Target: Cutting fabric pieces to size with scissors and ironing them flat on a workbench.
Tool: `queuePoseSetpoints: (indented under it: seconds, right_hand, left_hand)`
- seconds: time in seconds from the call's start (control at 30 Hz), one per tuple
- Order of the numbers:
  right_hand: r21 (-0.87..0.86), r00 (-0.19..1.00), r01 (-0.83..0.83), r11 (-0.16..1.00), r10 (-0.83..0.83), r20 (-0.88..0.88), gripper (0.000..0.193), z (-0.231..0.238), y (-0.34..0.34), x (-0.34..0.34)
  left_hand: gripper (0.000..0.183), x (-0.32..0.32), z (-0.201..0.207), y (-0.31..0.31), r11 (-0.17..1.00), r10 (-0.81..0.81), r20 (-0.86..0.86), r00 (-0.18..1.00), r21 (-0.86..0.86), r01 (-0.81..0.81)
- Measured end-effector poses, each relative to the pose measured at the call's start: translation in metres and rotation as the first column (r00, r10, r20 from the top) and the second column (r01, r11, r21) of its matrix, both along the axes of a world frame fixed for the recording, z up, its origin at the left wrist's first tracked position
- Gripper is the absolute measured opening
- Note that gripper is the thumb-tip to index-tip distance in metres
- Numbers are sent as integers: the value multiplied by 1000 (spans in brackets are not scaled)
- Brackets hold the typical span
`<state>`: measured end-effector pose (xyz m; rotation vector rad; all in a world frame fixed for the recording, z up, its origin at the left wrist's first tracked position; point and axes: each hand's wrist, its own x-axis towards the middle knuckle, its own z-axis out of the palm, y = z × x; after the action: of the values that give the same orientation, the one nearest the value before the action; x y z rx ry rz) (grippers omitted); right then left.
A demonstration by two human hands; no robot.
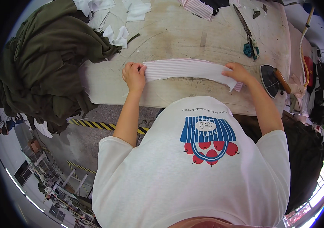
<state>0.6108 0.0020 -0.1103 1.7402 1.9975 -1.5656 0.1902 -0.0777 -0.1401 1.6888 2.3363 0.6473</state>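
A long strip of pink-and-white striped fabric [184,70] stretches between my hands, low over the table's near edge. My left hand [134,74] pinches its left end, fingers curled over the cloth. Near the other end, my right hand [238,72] grips the strip between thumb and fingers. A white layer shows along the strip's lower side and folds over at the right, where a striped corner hangs below my right hand. To the right of that hand lies an iron [270,80] with a wooden handle.
A big heap of dark olive fabric [44,53] covers the table's left side. White scraps [137,11] and striped pieces [197,8] lie along the far side of the pale table [177,41]. Scissors [248,38] with teal-wrapped handles rest at the far right. A cord [305,45] hangs beside the iron.
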Motion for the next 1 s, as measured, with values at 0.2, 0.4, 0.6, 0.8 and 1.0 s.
queuePoseSetpoints:
  seconds: [0.2, 0.4, 0.6, 0.8, 1.0]
  right_hand:
    - [47, 999, -40, 998, 40, -17, 23, 18, 6, -7]
    - [62, 1000, 5, 998, -4, -20, 24, 16, 10, -4]
    - [71, 999, 36, 997, -34, -25, 25, 12, 7, 6]
    - [21, 997, 52, 998, -51, -52, 25, 19, 9, 9]
    - [35, 999, 48, 998, -48, -14, 26, 10, 14, 6]
  left_hand:
    - [10, -12, 0, 0, 997, -69, 269, 961, 47, 59]
    - [9, -4, 3, 14, 998, 43, 630, 775, -55, -11]
    - [8, 7, 17, 14, 990, 114, 721, 684, -139, -19]
    - [7, 8, 35, 15, 990, 111, 760, 640, -138, -7]
    - [7, 2, 19, 23, 973, 133, 734, 666, -224, 52]
